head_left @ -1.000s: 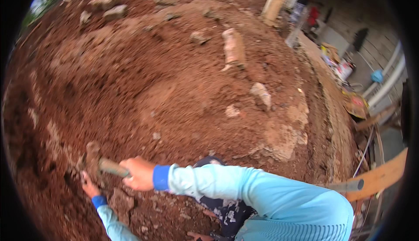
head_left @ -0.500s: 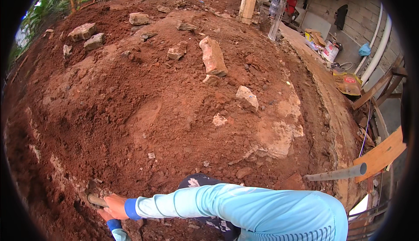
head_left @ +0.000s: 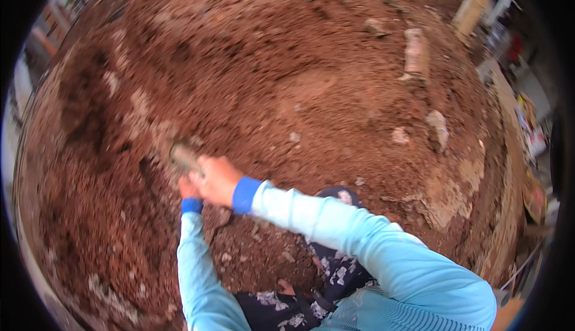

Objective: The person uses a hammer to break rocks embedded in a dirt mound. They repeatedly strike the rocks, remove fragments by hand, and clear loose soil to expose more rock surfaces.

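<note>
1. Since half a second ago, the two hands have come up from the lower left edge of the view toward the middle left, and the tool came with them. The view has also turned, so the stones now sit at the upper right.
2. We see the right hand (head_left: 217,178) closed around the handle of a tool (head_left: 184,158). The fingers are pressed together on the handle.
3. The left hand (head_left: 189,188) is just under the right one and touching it. Most of it is hidden, so we cannot tell if it is closed on the handle or only beside it.
4. The tool is grey and blurred. Its head meets the red soil (head_left: 287,91) at the left side of the mound, beside a dark dug hollow (head_left: 90,121).
5. Both arms wear light blue sleeves (head_left: 335,229) with darker blue cuffs (head_left: 244,194).
6. Below the arms we see dark trousers with a pale flower pattern (head_left: 335,271).
7. A long pale stone (head_left: 415,52) lies on the upper right of the mound, and a smaller stone (head_left: 438,126) lies lower, well apart from the hands.
8. A pale patch of hard ground (head_left: 446,193) shows at the right edge of the mound.
</note>
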### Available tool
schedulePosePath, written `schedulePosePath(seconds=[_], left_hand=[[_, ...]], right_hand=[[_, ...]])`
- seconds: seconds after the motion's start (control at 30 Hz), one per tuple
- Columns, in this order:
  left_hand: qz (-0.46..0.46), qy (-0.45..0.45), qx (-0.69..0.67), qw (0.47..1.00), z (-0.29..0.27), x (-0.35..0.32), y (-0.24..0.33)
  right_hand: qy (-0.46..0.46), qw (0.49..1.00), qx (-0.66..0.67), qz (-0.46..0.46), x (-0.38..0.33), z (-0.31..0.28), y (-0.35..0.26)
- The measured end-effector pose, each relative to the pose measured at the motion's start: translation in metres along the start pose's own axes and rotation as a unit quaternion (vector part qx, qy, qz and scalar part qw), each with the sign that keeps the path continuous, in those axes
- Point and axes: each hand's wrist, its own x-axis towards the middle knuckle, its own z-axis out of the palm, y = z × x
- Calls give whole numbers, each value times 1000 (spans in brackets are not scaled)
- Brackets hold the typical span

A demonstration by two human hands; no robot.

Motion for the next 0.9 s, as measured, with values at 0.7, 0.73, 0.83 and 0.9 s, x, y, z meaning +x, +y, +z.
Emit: schedulePosePath(seconds=[0.7,0.73,0.83,0.9], left_hand=[[-109,27,28,993,4,2,-27],[-110,7,19,994,6,3,-35],[-79,91,-32,992,-2,18,-74],[-117,96,-59,987,5,0,-94]], right_hand=[[-13,998,-46,-46,-2,24,-28],[-49,996,-72,-9,-4,29,-13],[-96,987,-100,75,-9,32,-4],[-65,996,-39,50,-17,24,-14]])
